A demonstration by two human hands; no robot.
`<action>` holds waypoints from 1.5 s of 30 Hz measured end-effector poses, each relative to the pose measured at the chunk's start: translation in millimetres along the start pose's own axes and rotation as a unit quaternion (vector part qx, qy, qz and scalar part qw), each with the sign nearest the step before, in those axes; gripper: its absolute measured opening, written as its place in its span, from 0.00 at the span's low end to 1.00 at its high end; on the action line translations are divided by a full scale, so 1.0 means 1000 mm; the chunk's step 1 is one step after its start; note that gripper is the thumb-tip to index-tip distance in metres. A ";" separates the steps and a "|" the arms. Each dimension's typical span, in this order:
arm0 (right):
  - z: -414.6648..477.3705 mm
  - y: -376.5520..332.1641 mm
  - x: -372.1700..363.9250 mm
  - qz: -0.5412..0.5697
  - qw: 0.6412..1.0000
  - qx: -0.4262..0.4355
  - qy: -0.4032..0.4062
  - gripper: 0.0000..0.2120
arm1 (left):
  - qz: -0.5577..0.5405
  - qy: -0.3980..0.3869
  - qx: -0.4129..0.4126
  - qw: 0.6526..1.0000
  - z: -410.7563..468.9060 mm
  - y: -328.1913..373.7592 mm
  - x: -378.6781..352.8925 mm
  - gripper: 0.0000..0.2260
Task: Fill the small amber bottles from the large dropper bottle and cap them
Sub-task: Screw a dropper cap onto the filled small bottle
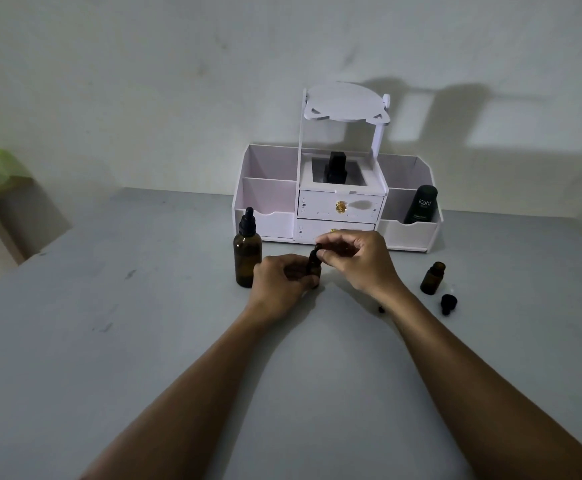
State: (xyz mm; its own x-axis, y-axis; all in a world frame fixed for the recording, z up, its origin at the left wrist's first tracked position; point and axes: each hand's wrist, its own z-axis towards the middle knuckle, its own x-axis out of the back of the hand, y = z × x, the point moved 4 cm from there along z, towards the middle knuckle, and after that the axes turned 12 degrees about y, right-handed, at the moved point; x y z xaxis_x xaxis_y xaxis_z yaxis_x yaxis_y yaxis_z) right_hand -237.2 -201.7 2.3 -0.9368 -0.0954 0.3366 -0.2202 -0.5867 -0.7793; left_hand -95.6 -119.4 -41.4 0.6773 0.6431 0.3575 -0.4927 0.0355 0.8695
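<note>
A large amber dropper bottle (pixel 247 251) with a black dropper top stands upright on the grey table. Just right of it, my left hand (pixel 280 284) grips the body of a small amber bottle (pixel 313 266), which stands on the table. My right hand (pixel 358 259) pinches a black cap (pixel 318 250) at that bottle's neck. Whether the cap is seated I cannot tell. A second small amber bottle (pixel 433 278) stands uncapped to the right. Its black cap (pixel 448 304) lies on the table just in front of it.
A white desk organiser (pixel 338 202) with drawers stands at the back against the wall. It holds a dark green "Kahf" tube (pixel 421 205) on the right and a black item (pixel 337 168) in the middle. A small dark piece (pixel 381 309) lies by my right wrist.
</note>
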 end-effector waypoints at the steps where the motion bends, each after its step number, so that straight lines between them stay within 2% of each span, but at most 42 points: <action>1: -0.001 0.001 -0.001 -0.003 1.000 0.004 0.011 0.08 | -0.001 0.001 -0.001 1.000 0.000 0.000 0.000 0.16; 3: -0.002 0.001 -0.001 0.004 1.000 0.009 0.029 0.08 | -0.001 0.006 -0.004 1.000 0.001 -0.001 0.001 0.15; 7: -0.006 -0.002 -0.004 0.012 0.999 0.021 0.022 0.14 | 0.001 0.007 -0.013 1.000 0.000 0.000 0.001 0.16; 10: -0.006 -0.003 -0.009 -0.028 0.998 0.049 0.023 0.11 | -0.001 0.003 -0.007 1.000 0.000 -0.001 0.000 0.16; 15: -0.010 -0.004 -0.010 -0.009 0.998 0.041 0.047 0.13 | 0.006 0.002 -0.016 1.000 0.000 -0.001 0.001 0.15; 19: -0.009 -0.003 -0.014 -0.030 0.997 0.047 0.056 0.10 | -0.005 0.009 -0.010 1.000 0.000 -0.001 0.001 0.15; 23: -0.011 -0.001 -0.014 -0.011 0.997 0.033 0.071 0.12 | -0.005 0.005 -0.015 1.000 0.001 -0.001 0.000 0.14; 30: -0.012 -0.001 -0.014 -0.017 0.994 0.029 0.103 0.09 | -0.007 0.006 -0.012 1.000 0.000 -0.002 0.000 0.15; 35: -0.015 -0.001 -0.017 -0.022 0.995 0.034 0.095 0.07 | -0.010 0.009 -0.004 1.000 -0.001 -0.001 0.000 0.16; 40: -0.017 -0.004 -0.015 -0.016 0.992 0.039 0.118 0.11 | -0.009 0.008 -0.014 1.000 -0.002 0.000 0.001 0.15; 45: -0.016 -0.003 -0.018 -0.036 0.991 0.042 0.121 0.06 | -0.007 0.010 -0.008 1.000 -0.002 0.000 0.001 0.16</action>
State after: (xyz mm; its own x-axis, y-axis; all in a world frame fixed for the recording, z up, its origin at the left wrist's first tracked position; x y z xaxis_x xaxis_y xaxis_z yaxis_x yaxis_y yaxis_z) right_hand -224.6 -185.0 -9.9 -0.9594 0.1391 0.2455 -0.2754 -0.6514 -0.7070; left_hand -96.0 -117.1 -41.6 0.6734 0.6572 0.3386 -0.4918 0.0563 0.8689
